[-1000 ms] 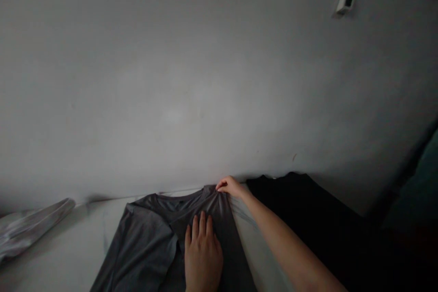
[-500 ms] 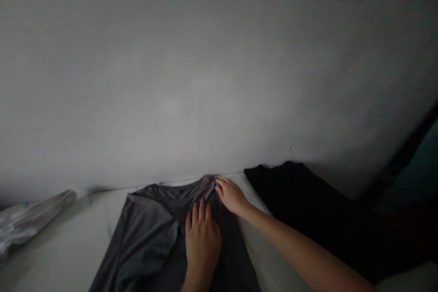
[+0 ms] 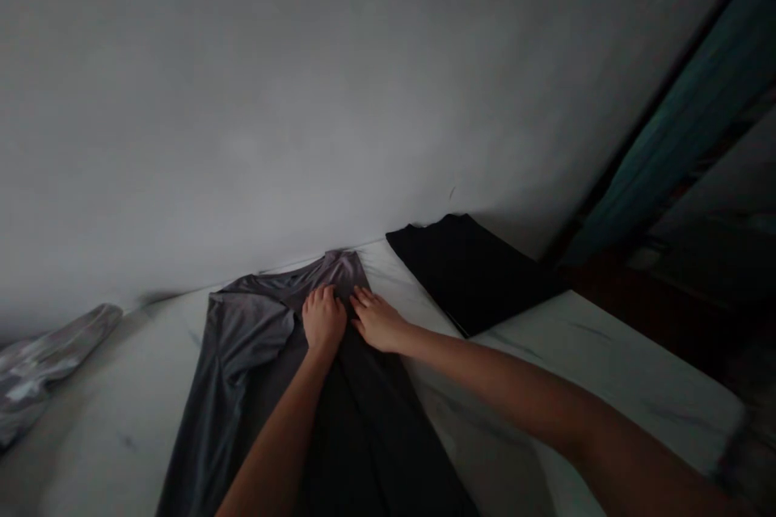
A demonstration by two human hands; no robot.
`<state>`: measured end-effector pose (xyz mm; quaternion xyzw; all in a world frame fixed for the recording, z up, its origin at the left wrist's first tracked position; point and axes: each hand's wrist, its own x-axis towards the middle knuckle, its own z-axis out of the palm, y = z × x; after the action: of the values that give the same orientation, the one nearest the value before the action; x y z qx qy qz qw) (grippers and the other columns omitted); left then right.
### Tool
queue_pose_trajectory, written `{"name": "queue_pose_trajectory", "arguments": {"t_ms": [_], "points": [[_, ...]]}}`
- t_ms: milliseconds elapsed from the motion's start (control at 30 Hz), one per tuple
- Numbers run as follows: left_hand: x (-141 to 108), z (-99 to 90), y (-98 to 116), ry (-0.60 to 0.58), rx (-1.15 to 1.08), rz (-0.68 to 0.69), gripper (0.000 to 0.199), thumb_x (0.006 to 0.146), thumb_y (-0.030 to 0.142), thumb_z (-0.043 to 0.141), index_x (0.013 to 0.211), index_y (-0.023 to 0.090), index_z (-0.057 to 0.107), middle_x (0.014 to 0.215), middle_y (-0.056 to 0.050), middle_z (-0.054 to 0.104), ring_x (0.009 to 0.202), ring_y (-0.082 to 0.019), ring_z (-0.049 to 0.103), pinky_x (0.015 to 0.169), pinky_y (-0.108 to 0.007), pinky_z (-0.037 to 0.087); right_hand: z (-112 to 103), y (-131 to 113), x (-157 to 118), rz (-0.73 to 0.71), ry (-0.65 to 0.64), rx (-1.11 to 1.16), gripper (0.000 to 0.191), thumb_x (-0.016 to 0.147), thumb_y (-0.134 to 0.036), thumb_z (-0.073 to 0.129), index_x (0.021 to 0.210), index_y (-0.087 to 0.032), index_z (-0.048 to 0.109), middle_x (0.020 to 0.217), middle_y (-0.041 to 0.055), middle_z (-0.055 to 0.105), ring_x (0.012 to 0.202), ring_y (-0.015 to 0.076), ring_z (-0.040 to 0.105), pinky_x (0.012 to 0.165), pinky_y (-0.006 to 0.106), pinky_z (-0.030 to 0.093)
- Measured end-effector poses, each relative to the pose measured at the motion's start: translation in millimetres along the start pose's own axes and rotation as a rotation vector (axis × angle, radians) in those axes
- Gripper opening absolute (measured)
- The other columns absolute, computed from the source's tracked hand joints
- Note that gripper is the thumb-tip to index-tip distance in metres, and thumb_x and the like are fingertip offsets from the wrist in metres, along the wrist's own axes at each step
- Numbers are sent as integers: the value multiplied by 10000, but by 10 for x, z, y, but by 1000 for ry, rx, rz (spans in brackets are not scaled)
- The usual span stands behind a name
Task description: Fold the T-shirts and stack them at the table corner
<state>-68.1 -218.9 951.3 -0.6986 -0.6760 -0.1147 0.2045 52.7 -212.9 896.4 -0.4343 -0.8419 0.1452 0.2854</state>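
Observation:
A dark grey long-sleeved shirt [image 3: 251, 323] lies spread on a pale marbled surface, its neckline towards the wall and one side folded over the front. My left hand [image 3: 324, 319] rests palm down on the upper chest, its fingers slightly bent on the fabric. Just beside it, my right hand [image 3: 379, 321] lies on the shirt near the folded side, fingers stretched towards the left hand. Neither hand visibly lifts the cloth. A long crease runs down the front below the hands. The shirt's lower end is out of view.
To the right lies a folded black garment [image 3: 478, 271] against the wall. A patterned grey-white cloth [image 3: 48, 371] is at the far left. The table [image 3: 630, 371] ends in a rounded corner at right. Beyond it hangs a teal curtain [image 3: 660, 153].
My right hand has moved from the shirt's shoulder near the neckline down to the chest, closer to my left hand. The view has shifted right and down, showing more of the table.

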Motion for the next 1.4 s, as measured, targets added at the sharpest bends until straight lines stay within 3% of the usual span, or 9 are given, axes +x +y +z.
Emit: {"name": "queue_pose_trajectory", "arguments": {"t_ms": [133, 267, 433, 567, 633, 733, 867, 1067, 1400], "points": [[-423, -382, 94, -32, 44, 3, 286, 873, 178, 423, 1102, 159, 593, 1122, -113, 641, 1079, -272, 582, 884, -376, 480, -97, -231, -1000, -82, -102, 93, 595, 928, -272, 529, 1449, -23, 388, 1541, 222, 291, 1440, 303, 250, 1178, 434, 253], [-1276, -799, 107, -195, 113, 87, 211, 872, 307, 496, 991, 174, 608, 1045, -111, 618, 1012, -280, 578, 854, -383, 469, -146, -420, -1892, -73, -154, 205, 606, 931, -266, 532, 1480, -79, 354, 1575, 170, 229, 1459, 278, 193, 1197, 443, 207], [-2250, -1046, 139, -458, -62, 71, 249, 891, 399, 480, 838, 208, 630, 906, -63, 660, 924, -247, 615, 873, -389, 448, -105, -587, -2491, -41, -74, 357, 517, 946, -292, 499, 1442, -156, 443, 1555, 110, 310, 1444, 241, 257, 1193, 442, 215], [-2522, -1004, 357, -442, -183, -58, 259, 880, 417, 487, 848, 215, 647, 871, -57, 686, 883, -238, 633, 835, -362, 451, -247, -484, -2294, 107, 25, 396, 332, 973, -264, 446, 1237, -250, 647, 1243, 44, 672, 1155, 209, 606, 1003, 344, 444], [-2505, -973, 479, -412, -169, -125, 280, 870, 435, 499, 844, 205, 655, 861, -65, 694, 883, -252, 637, 807, -360, 450, -360, -370, -2035, 223, 60, 284, 273, 971, -257, 462, 1125, -256, 687, 1101, 36, 725, 1017, 197, 662, 878, 296, 483], [-2402, -955, 594, -391, -140, -206, 331, 890, 444, 456, 806, 195, 657, 847, -75, 702, 893, -264, 642, 771, -352, 442, -454, -251, -1653, 376, 73, 69, 244, 962, -329, 510, 1059, -187, 684, 1060, 100, 716, 986, 227, 664, 799, 296, 489], [-2289, -953, 618, -408, -194, -258, 344, 913, 412, 418, 788, 194, 653, 855, -71, 705, 892, -249, 649, 733, -326, 424, -346, -308, -1401, 439, 108, 7, 340, 975, -393, 479, 1069, -119, 657, 1022, 157, 704, 960, 268, 668, 755, 335, 503], [-2247, -986, 583, -448, -190, -296, 200, 890, 315, 472, 762, 200, 575, 746, -28, 674, 734, -185, 649, 634, -270, 381, -107, -417, -1387, 404, 128, -54, 278, 992, -294, 455, 1080, -106, 639, 1066, 176, 670, 984, 269, 645, 769, 338, 499], [-2239, -1094, 482, -580, -86, -309, 235, 882, 366, 477, 764, 216, 614, 825, -57, 742, 847, -229, 695, 634, -281, 379, -109, -430, -1365, 428, 100, -60, 252, 993, -247, 443, 1089, -106, 628, 1063, 181, 658, 984, 277, 646, 765, 353, 513]]}}
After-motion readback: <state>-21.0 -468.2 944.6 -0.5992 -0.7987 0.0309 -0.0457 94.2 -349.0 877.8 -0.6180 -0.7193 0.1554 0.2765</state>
